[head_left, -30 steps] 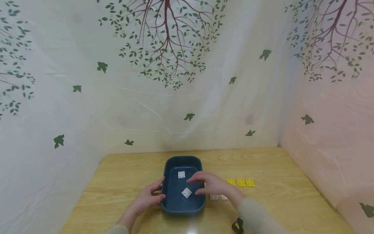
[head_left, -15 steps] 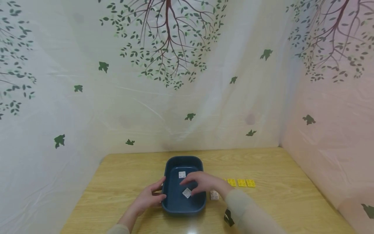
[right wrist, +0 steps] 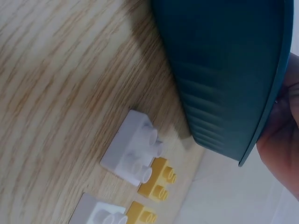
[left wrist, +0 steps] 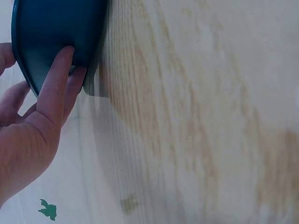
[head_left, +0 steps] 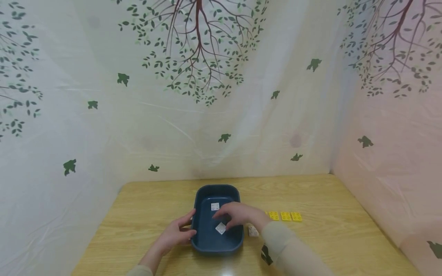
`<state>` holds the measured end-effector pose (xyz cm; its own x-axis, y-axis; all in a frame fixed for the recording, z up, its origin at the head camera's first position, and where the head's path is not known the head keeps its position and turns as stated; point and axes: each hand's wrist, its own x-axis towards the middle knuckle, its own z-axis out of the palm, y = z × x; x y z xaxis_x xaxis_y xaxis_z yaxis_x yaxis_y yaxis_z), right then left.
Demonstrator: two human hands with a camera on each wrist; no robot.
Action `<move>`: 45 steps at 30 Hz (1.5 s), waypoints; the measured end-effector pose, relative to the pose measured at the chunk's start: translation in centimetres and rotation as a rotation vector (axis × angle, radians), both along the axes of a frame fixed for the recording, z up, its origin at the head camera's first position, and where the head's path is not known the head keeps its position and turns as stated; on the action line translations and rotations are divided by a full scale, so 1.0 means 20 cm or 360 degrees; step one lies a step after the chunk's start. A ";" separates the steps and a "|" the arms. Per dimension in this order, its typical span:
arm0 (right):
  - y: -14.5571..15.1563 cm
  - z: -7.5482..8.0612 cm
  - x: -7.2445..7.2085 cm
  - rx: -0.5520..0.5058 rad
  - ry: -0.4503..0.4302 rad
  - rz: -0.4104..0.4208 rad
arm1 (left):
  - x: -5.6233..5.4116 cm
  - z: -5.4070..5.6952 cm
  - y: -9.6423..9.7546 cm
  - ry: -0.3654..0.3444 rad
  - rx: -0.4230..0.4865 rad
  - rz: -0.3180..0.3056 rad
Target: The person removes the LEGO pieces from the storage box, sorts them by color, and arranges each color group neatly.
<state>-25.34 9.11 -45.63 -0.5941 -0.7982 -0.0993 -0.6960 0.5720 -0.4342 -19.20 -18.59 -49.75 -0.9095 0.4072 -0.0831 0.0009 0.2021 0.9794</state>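
A dark blue tray [head_left: 217,245] stands on the wooden table with two white toy bricks inside. The farther brick [head_left: 215,206] lies square to the tray; the nearer brick [head_left: 220,229] lies at an angle. My left hand [head_left: 174,232] rests against the tray's left side, its extended fingers on the outer wall in the left wrist view. Reaching in over the right rim, my right hand [head_left: 239,214] has its thumb right at the nearer brick, while its index fingertip stands apart from it. The right wrist view shows this hand partly hidden behind the tray wall.
Right of the tray, several yellow bricks [head_left: 285,216] form a row, partly covered by the right arm. A white brick [head_left: 253,231] lies near the tray's right side, with another white brick [right wrist: 96,212] beside it. A black device [head_left: 266,255] is at the right sleeve.
My right hand has moved left and farther into the tray, its thumb coming up to the nearer white brick. The left hand has stayed at the tray's side.
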 end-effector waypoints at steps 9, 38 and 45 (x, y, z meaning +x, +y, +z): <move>-0.05 -0.02 0.00 0.0037 -0.0111 -0.0078 | 0.00 0.01 0.00 -0.0023 -0.0030 -0.0006; -0.13 -0.15 -0.17 0.0204 -0.0446 0.0002 | -0.05 -0.02 -0.02 -0.0031 0.0059 -0.0047; -0.16 -0.03 -0.11 0.0249 -0.0488 -0.0019 | -0.06 -0.01 -0.03 -0.0028 0.0050 -0.0036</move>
<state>-27.61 5.99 -46.29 -0.5269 -0.7523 -0.3954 -0.5397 0.6556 -0.5282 -20.47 -19.17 -49.96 -0.8987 0.4301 -0.0858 -0.0122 0.1711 0.9852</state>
